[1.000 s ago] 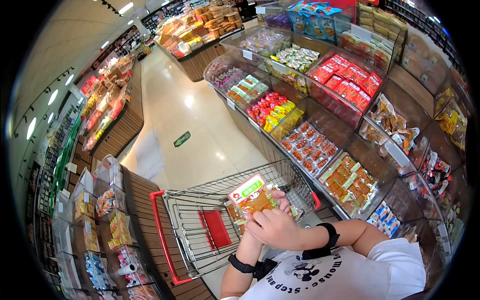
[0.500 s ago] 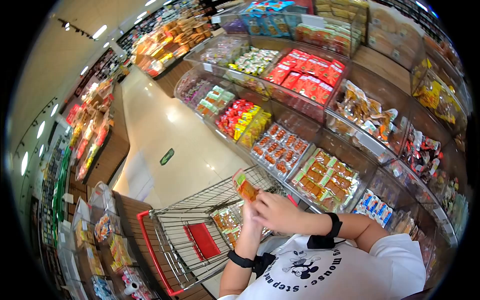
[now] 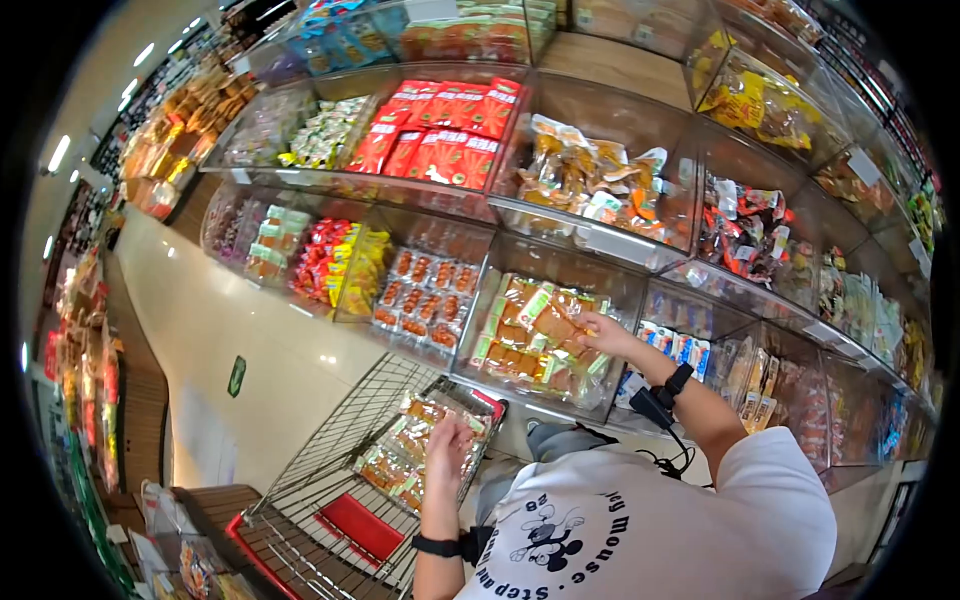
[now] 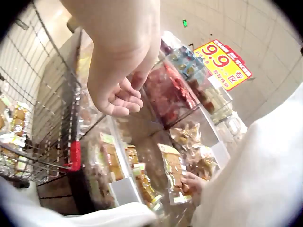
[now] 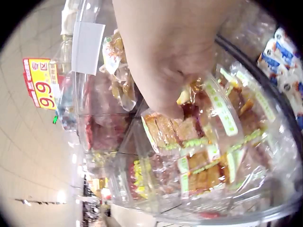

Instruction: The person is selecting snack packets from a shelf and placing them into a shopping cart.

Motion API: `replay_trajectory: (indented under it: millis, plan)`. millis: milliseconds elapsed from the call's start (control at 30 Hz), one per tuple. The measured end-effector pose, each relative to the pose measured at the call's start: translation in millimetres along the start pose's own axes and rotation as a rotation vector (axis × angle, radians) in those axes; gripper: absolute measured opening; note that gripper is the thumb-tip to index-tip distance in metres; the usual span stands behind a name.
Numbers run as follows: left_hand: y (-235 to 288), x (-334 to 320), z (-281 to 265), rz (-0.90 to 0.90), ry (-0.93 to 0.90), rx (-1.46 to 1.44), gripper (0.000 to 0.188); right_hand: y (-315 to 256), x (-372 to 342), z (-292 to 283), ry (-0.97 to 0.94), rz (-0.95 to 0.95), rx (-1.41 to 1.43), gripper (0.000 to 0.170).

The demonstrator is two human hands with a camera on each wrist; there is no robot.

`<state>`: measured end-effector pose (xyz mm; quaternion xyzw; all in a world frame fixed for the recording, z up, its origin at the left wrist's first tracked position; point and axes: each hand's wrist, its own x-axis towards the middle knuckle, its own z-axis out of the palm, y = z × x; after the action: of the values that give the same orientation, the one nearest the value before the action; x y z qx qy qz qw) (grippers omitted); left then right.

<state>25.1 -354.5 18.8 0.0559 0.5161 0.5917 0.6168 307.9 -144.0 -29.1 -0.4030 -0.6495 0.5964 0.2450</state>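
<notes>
My right hand (image 3: 610,337) pinches one end of a clear packet of brown snack pieces (image 3: 552,318) with a pale green label. That packet lies tilted over a clear bin of similar packets (image 3: 512,360). From the left wrist view, the held packet (image 4: 173,172) stands out in front of the bin's wall. My left hand (image 3: 448,447) hangs above the shopping cart, holding nothing, with its fingers loosely curled (image 4: 124,101). Several similar packets (image 3: 385,475) lie in the cart beneath it.
The metal cart has a red seat flap (image 3: 362,527) and stands against the shelf front. Beside the snack bin are small packs of reddish pieces (image 3: 425,295) and blue-white packs (image 3: 690,350). Red packets (image 3: 440,130) fill a bin higher up. Clear walls divide the bins.
Earlier both hands held a packet above the cart. Now the left hand is empty, and the right has moved over to the bin with a packet in its fingers. The view has turned right.
</notes>
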Motion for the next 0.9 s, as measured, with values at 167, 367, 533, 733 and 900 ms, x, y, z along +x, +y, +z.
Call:
replay_trajectory:
  millis: [167, 367, 533, 733, 900]
  plan:
    - [-28, -21, -55, -0.053, 0.222, -0.04, 0.022, -13, -29, 14, 0.12, -0.164, -1.069, 0.029]
    - [-44, -40, -85, -0.021, 0.33, -0.105, 0.023, 53, -40, 72, -0.406, -0.173, -1.191, 0.031]
    - [-47, -39, -95, -0.023, 0.385, -0.112, 0.022, 33, -33, 60, -0.567, -0.127, -1.054, 0.033]
    - [-49, -46, -93, -0.018, 0.48, -0.137, 0.022, 40, -8, 61, -0.475, 0.12, -1.171, 0.052]
    - [-54, -47, -107, -0.027, 0.451, -0.111, 0.027, 23, -11, 63, -0.3, 0.251, -1.101, 0.078]
